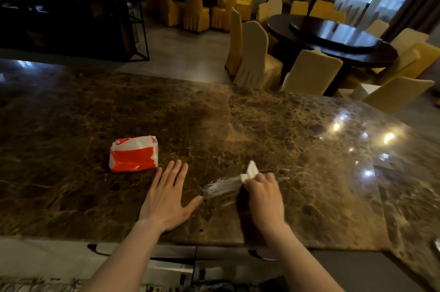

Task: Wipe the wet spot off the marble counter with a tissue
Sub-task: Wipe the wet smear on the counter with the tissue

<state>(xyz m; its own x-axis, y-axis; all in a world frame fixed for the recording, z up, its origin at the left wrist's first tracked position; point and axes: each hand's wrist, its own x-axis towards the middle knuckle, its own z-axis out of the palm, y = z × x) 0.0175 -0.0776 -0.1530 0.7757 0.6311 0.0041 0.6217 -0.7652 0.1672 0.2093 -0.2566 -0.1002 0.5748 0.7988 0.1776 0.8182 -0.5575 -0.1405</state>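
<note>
A shiny wet streak point(221, 187) lies on the dark brown marble counter point(238, 125), near its front edge. My right hand point(264, 198) is closed around a folded white tissue point(249, 171) and presses it on the counter at the right end of the streak. My left hand point(166, 198) rests flat on the marble with its fingers spread, just left of the streak, its thumb tip almost touching the wet patch. It holds nothing.
A red and white tissue pack point(134, 153) lies on the counter left of my left hand. Beyond the counter's far edge stand yellow-covered chairs point(254, 53) around a dark round table point(333, 37). A dark shelf unit point(71, 6) stands at the back left.
</note>
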